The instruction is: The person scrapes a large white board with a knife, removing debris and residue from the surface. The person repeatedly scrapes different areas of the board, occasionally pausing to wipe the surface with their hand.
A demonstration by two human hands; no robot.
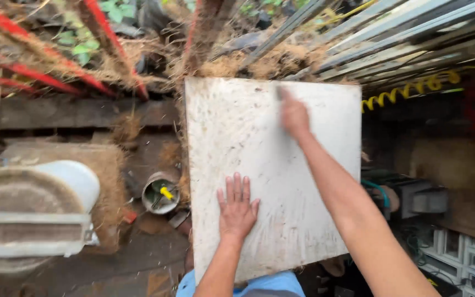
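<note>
While my left hand (237,209) lies flat, fingers spread, on the near half of a white board (314,220), my right hand (294,114) reaches to its far half; blurred, it looks closed around something thin, though I cannot tell what. The board rests in front of me, speckled with brown fibre, and its long axis runs away from my body toward a heap of coconut fibre (248,66) and red rods (56,77). Its near edge overhangs my lap, so leaning too hard there could, I judge, tip it. To my left sit a small pot (160,193) with a yellow piece inside and a grey machine housing (34,214).
</note>
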